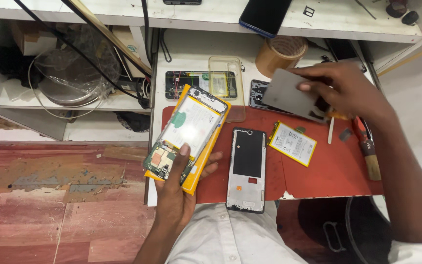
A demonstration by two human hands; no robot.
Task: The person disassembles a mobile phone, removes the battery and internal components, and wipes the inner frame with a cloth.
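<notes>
My left hand (178, 188) holds an opened phone (191, 129) with a white battery and green circuit board showing, stacked on a yellow case, thumb pressed on its lower part. It hovers over the left end of the red mat (333, 171). My right hand (343, 90) grips a grey flat panel (289, 95) above the mat's far right side. Between the hands lies a phone frame with a black inner panel (247, 168), and a loose yellow-edged battery (293, 143) rests beside it.
A clear phone case (226, 80) lies over another opened phone (186, 84) at the back. A roll of brown tape (280, 53) stands behind them. A dark phone (265, 15) sits on the upper shelf. A wooden-handled tool (369, 154) lies at the mat's right edge.
</notes>
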